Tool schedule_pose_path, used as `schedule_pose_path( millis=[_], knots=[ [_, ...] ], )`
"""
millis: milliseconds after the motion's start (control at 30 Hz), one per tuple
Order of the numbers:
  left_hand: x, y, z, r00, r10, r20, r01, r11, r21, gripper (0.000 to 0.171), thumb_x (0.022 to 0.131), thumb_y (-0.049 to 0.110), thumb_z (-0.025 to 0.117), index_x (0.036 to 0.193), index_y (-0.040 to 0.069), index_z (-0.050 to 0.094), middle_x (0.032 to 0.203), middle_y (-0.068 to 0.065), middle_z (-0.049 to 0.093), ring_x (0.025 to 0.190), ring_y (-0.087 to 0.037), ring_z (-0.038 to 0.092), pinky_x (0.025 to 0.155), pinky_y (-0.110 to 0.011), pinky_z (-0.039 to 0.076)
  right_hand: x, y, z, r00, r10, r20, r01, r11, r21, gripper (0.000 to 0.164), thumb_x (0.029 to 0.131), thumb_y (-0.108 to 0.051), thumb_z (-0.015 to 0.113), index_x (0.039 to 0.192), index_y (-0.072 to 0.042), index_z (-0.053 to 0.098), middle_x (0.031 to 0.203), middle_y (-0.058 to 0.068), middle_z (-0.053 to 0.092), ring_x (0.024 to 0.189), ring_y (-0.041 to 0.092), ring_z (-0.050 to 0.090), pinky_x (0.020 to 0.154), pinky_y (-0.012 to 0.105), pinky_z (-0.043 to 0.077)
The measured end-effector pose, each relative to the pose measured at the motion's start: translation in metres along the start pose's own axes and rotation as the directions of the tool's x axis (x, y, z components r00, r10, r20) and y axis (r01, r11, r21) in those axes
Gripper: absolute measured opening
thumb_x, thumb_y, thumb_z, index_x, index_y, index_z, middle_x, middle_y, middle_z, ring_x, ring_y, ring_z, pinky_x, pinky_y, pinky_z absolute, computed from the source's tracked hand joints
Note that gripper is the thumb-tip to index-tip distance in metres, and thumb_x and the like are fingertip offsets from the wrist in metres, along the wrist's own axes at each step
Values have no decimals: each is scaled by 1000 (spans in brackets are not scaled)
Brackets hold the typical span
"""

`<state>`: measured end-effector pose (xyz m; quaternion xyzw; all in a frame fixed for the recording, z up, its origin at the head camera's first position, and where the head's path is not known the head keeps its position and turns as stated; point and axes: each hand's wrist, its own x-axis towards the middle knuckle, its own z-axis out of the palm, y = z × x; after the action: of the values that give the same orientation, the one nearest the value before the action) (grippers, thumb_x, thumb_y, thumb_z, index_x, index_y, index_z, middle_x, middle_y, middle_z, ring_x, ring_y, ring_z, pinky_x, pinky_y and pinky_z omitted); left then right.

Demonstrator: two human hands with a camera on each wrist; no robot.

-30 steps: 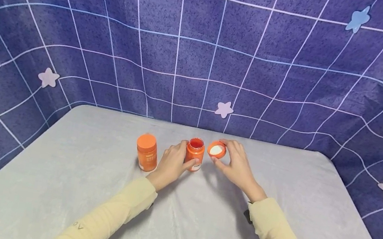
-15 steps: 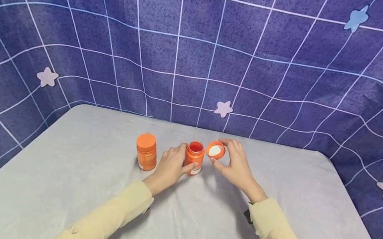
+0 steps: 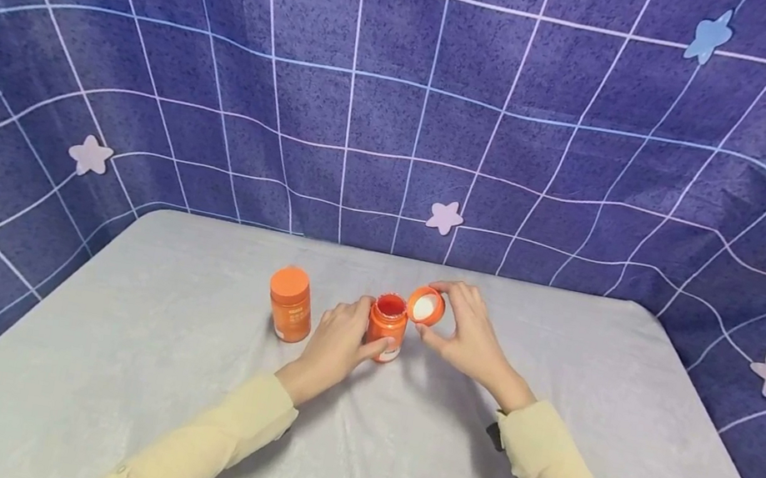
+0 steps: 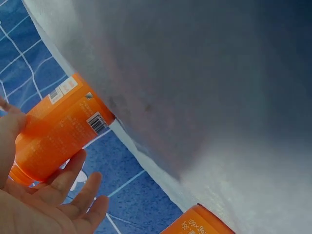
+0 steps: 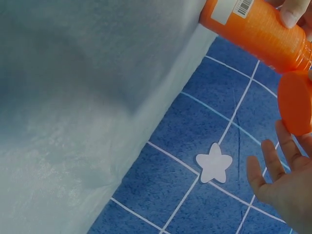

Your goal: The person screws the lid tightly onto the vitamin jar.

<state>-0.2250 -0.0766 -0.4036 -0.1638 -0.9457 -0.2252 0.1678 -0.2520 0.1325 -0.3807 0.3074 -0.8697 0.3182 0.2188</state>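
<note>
My left hand (image 3: 337, 343) grips an orange bottle (image 3: 387, 328) by its side, thumb across the front near the white label. The bottle stands upright with its mouth uncovered and its reddish inside showing. To its right, my right hand (image 3: 474, 341) pinches the orange lid (image 3: 427, 306) by the edge, tilted so the white inner face shows in the head view. The lid sits close beside the bottle's threaded neck, as the right wrist view of the lid (image 5: 295, 103) also shows. A barcode shows on the bottle (image 4: 61, 129) in the left wrist view.
A second orange bottle (image 3: 290, 305), its lid on, stands left of my left hand. A grey cloth (image 3: 104, 361) covers the table. Behind the table's back edge hangs a blue curtain (image 3: 284, 104) with pale grid lines and stars.
My left hand has drawn the open bottle slightly toward me. The lid in my right hand has moved a little left and down, nearer the bottle's mouth, and tilted further.
</note>
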Motion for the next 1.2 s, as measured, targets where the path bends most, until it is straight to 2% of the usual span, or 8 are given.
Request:
schedule_pose_path(
  millis=[200,433,700,1000,1200],
  knots=[
    [-3,1,0,1000,18,-1,-18,1000,10,54,79,42,67,114,4,51,95,-8,66,87,-27,60,78,-42,45,-1,-1,-3,999,-33,-1,33,999,10,55,69,-22,72,117,-6,52,111,5,57,100,20,44,87,40,34],
    [-8,3,-1,999,43,10,-43,999,-7,54,79,41,68,115,4,50,91,-6,65,87,-27,60,77,-41,44,-3,-1,-5,998,-59,18,59,998,34,56,70,-21,71,120,-6,51,113,5,56,103,22,44,89,39,34],
    [-11,5,-3,998,57,29,-56,998,-34,53,79,41,68,115,5,50,84,-5,63,87,-25,59,77,-40,43,-6,-4,-9,998,-45,36,42,997,68,57,71,-19,72,122,-6,49,117,4,54,108,20,42,92,41,36],
    [-12,6,-5,998,53,42,-50,996,-77,56,79,41,67,118,7,49,99,-5,65,93,-26,59,82,-42,43,-6,-5,-10,998,-39,41,35,995,92,57,71,-20,73,122,-7,49,118,4,53,111,19,42,95,42,35],
    [-12,4,-4,997,53,51,-49,996,-69,53,78,44,68,114,8,52,92,-4,64,85,-24,59,76,-40,43,-4,-7,-10,998,-46,44,41,994,106,55,73,-20,74,121,-9,50,118,2,54,112,18,41,96,41,35]
  ],
)
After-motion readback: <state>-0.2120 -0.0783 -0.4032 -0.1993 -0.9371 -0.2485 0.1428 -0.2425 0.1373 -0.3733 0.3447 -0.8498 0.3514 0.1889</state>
